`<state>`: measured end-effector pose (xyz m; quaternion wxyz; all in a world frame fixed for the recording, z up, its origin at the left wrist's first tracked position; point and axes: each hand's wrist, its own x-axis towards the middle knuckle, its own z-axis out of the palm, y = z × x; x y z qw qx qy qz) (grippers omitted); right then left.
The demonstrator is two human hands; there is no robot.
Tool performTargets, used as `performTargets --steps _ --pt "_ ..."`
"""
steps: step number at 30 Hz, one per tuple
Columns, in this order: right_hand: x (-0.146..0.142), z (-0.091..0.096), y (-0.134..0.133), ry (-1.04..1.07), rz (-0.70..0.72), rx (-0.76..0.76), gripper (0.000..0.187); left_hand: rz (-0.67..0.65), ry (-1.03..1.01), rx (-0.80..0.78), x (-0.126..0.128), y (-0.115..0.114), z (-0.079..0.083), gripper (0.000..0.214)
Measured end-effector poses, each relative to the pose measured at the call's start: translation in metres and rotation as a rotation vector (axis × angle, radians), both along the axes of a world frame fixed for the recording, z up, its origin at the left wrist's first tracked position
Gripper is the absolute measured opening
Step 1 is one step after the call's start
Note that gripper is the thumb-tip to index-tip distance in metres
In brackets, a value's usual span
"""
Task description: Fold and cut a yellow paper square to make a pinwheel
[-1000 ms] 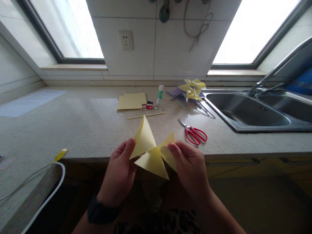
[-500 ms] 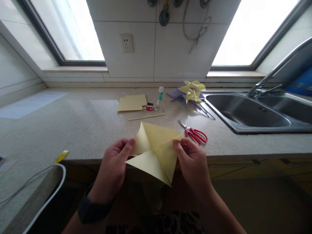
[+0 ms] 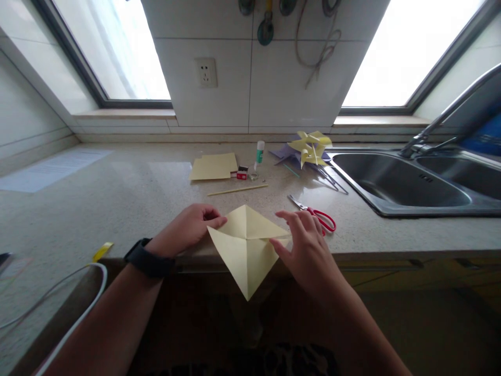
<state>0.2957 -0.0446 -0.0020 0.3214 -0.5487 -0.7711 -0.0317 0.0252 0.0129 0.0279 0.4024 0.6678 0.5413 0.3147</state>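
Note:
A square of pale yellow paper [image 3: 245, 250] lies turned cornerwise at the counter's front edge, its near corner jutting out past it. Creases cross at its middle, and slits run in from the left and right corners. My left hand [image 3: 193, 224] pinches its upper left edge between thumb and curled fingers. At the right corner my right hand [image 3: 305, 237] has thumb and forefinger spread apart, with the thumb against or just over the paper. Just behind that hand lie red-handled scissors [image 3: 323, 219], partly hidden by the fingers.
Behind the paper lie a thin stick [image 3: 237, 190], yellow sheets [image 3: 213, 167], a small red box [image 3: 242, 173], a clear tape roll [image 3: 254, 176] and a glue stick [image 3: 260, 152]. Paper pinwheels [image 3: 311, 149] rest beside the steel sink [image 3: 399, 209]. A white cable [image 3: 102, 282] hangs front left.
The paper has been turned and laid lower and flatter at the counter edge. My right hand has loosened its pinch and spread its fingers; my left hand has moved up and rolled over.

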Motion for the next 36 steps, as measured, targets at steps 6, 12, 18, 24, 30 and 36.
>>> performTargets --steps 6,12,18,24,30,36 --pt "-0.002 0.012 -0.001 -0.206 0.416 -0.152 0.050 -0.056 0.086 0.023 -0.003 0.012 -0.002 0.023" --pt "-0.004 0.014 -0.004 -0.138 0.451 -0.247 0.038 -0.054 0.071 0.030 -0.008 0.008 -0.008 0.025" --pt "-0.001 0.013 -0.006 -0.152 0.458 -0.276 0.047 -0.050 0.038 0.035 -0.012 0.004 -0.013 0.029" --pt "0.000 0.006 -0.004 -0.205 0.463 -0.269 0.071 0.021 0.062 0.113 -0.013 0.006 -0.016 0.030" --pt "0.000 0.002 -0.005 -0.243 0.407 -0.243 0.064 0.367 0.058 0.465 -0.009 -0.025 -0.004 0.025" --pt "-0.002 -0.003 -0.003 -0.249 0.399 -0.179 0.061 -0.233 0.392 0.800 0.003 -0.069 -0.006 0.034"
